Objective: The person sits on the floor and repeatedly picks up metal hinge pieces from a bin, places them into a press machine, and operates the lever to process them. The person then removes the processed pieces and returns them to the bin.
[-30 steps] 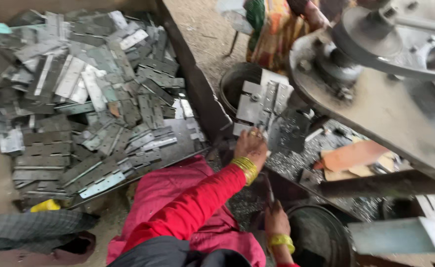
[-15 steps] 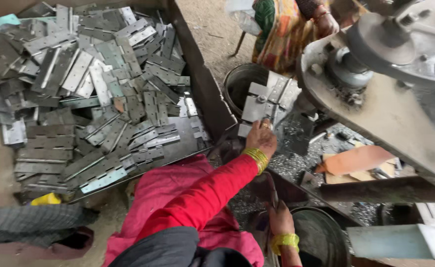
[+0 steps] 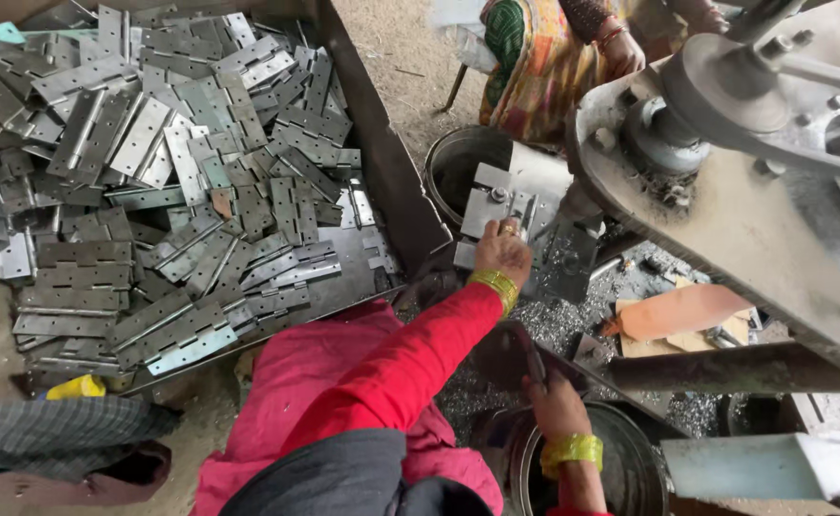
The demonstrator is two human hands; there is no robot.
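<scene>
Head view, looking down at a metal workshop floor. Left hand [image 3: 502, 250], centre of the frame, red sleeve and yellow bangle, fingers pressed down on a grey hinge plate [image 3: 492, 203] that sits on the small machine block just above it; fingers curled over the plate's lower edge, closed on it rather than spread. Right hand [image 3: 555, 399], lower centre-right, also with a yellow bangle, closed around a dark lever handle [image 3: 532, 355] that slants up and left from the fist. Just below that hand, a round dark bucket [image 3: 630, 459], its rim touching the wrist area. A second round bin [image 3: 453, 162] sits above and left of the left hand, beside the plate. Big pile of grey hinges [image 3: 181, 182] fills the upper left of the frame, inside a tray with a dark wall [image 3: 382, 162] running diagonally. Metal shavings [image 3: 573, 320] are scattered right of the left hand. Orange card [image 3: 678, 311] lies centre-right on the shavings. Large grey machine body with a pulley wheel [image 3: 725, 81] takes the upper right. Another person in patterned cloth [image 3: 534, 57] sits at top centre, well apart from both hands. Yellow scrap [image 3: 76, 387] at lower left.
</scene>
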